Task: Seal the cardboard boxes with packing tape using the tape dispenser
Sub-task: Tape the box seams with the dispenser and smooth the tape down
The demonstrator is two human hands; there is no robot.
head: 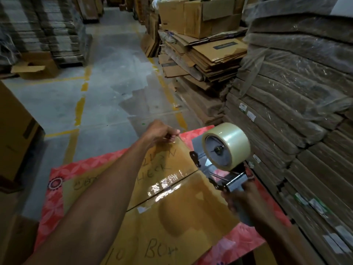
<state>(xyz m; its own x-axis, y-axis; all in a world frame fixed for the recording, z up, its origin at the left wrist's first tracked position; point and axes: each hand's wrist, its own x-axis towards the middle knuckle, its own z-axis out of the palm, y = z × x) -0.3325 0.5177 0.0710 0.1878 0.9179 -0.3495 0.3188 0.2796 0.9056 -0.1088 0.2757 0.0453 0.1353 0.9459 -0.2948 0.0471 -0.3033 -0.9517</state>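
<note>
The box (172,207) lies flat before the person, on a pink sheet (55,197). The left hand (162,131) pinches the tape (179,155) end at the far edge; the right hand (240,199) grips the dispenser (227,148) handle, held above the box's right side.

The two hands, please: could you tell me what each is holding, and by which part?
The right hand grips the tape dispenser by its handle. The left hand pinches the free end of the clear tape stretched over the box.
</note>
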